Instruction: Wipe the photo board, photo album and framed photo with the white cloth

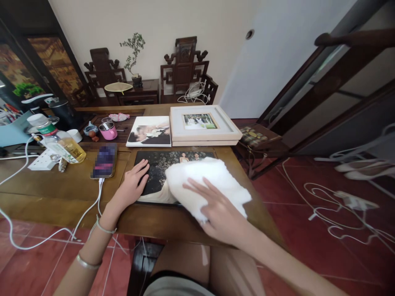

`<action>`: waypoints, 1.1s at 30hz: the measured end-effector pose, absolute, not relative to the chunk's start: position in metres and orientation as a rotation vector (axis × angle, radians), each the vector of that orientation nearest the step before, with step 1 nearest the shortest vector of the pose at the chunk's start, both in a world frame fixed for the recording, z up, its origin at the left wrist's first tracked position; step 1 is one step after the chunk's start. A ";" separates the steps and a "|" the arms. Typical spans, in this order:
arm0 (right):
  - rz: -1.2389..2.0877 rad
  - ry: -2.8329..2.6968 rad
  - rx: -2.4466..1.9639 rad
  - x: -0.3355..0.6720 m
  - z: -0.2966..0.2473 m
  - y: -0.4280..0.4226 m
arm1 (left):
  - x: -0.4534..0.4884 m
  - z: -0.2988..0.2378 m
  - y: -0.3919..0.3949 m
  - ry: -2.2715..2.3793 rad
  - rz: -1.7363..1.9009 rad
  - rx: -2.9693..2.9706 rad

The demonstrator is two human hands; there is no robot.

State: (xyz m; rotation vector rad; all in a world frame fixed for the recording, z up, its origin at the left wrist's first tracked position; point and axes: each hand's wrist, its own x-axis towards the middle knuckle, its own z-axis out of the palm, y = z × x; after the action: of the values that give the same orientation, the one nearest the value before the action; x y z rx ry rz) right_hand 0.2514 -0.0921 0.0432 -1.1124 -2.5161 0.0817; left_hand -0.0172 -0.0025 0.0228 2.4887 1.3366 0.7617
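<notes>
My left hand (134, 183) lies palm down over the nine o'clock end of the dark photo (159, 169), its fingers nearly together and pinching nothing; my right hand (219, 211) rests on the white cloth (212, 170), two fingers stretched and parted, seemingly pressing rather than gripping. The photo sits flat on the table (66, 181) before me, its long axis running nine to three o'clock, and the cloth hides much of its three o'clock half. From my right fingers, the bare stretch lies towards nine and ten o'clock; my left hand is nearer to it and touches it directly, while my right has the cloth beneath it. Beyond its far edge sit the print (148, 142) at eleven o'clock and the frame (175, 123) at one; the phone (105, 160) is at ten o'clock from my left hand
</notes>
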 end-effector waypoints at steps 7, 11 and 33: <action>0.013 -2.461 -1.392 0.252 0.048 -0.009 | -0.018 0.022 -0.002 1.339 0.759 2.508; 0.022 -2.467 -1.387 0.245 0.046 -0.014 | -0.018 0.021 -0.002 1.338 0.778 2.504; 0.121 -2.451 -1.424 0.230 0.057 -0.013 | -0.016 0.024 -0.004 1.317 0.820 2.471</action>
State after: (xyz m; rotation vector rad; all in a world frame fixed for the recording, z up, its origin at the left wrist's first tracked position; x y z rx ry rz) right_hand 0.2299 -0.0130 0.0572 -1.4239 -2.4509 0.1210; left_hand -0.0157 -0.0036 0.0242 2.4713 1.3173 0.8196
